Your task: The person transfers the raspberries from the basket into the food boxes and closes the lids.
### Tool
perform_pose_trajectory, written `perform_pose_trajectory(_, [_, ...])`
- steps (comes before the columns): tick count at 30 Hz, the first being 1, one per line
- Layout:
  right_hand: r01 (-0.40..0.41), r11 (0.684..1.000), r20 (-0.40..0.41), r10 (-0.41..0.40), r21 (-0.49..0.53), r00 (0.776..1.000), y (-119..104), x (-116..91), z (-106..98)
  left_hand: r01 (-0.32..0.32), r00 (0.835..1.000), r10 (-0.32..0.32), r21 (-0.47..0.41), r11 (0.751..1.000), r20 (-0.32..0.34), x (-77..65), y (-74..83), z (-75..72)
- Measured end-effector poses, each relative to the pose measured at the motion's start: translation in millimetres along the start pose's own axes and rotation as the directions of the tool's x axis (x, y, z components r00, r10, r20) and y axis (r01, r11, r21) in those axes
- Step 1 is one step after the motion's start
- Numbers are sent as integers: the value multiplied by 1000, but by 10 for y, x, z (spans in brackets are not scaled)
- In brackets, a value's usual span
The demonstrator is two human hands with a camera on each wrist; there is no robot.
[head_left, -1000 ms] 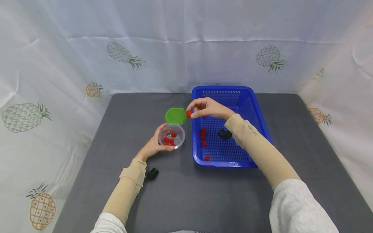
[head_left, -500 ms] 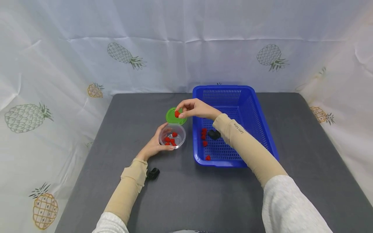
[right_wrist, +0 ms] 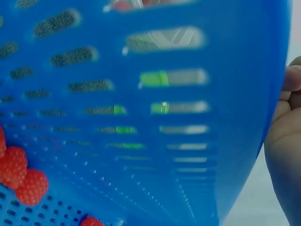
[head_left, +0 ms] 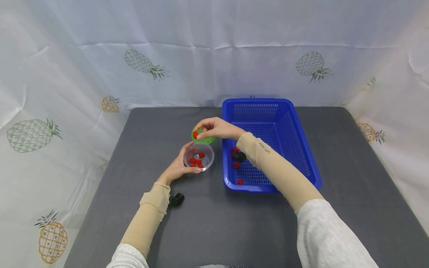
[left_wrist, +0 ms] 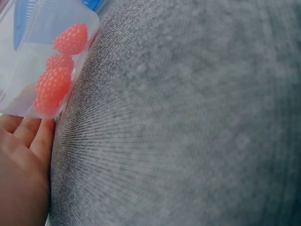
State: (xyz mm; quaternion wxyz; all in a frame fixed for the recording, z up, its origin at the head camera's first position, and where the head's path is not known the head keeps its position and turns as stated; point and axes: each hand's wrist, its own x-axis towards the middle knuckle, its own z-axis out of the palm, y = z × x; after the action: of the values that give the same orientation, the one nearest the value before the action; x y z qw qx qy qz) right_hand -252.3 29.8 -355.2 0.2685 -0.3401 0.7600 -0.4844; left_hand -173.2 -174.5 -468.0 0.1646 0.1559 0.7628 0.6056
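My left hand (head_left: 177, 166) holds a clear round tub (head_left: 208, 163) at its left side, thumb along the near rim. Several red raspberries (head_left: 201, 154) lie in the tub, and the left wrist view shows raspberries (left_wrist: 52, 89) against its wall. A green lid (head_left: 209, 140), hinged to the tub's far rim, lies folded back. Above this lid my right hand (head_left: 218, 127) pinches one raspberry (head_left: 195, 134) between thumb and fingers. In the right wrist view, the basket wall (right_wrist: 244, 94) stands in front of my right hand (right_wrist: 287, 127) and hides most of it.
A blue perforated basket (head_left: 303, 149) stands right of the tub, with more raspberries (head_left: 236, 165) along its left side. My right forearm crosses above it. The grey tabletop (head_left: 228, 230) extends toward me, and a white pineapple-print curtain (head_left: 214, 74) hangs behind.
My right hand has moved left from the basket's edge, carrying the raspberry over the green lid. My left hand and the tub have stayed nearly still.
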Motion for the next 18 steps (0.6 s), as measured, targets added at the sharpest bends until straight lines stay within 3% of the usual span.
perform_pose_trajectory(6, [11, 1000, 43, -11, -13, 999, 11, 82, 49, -8, 1000, 8, 1, 1000, -3, -9, -1, -4])
perform_pose_trajectory(12, [32, 996, 86, -25, -88, 996, 224, 254, 93, -13, 1000, 13, 17, 1000, -8, -8, -4, -2])
perform_pose_trajectory(18, [27, 987, 122, -7, -161, 993, 308, 311, 110, -7, 1000, 7, 25, 1000, -17, 36, -125, -28])
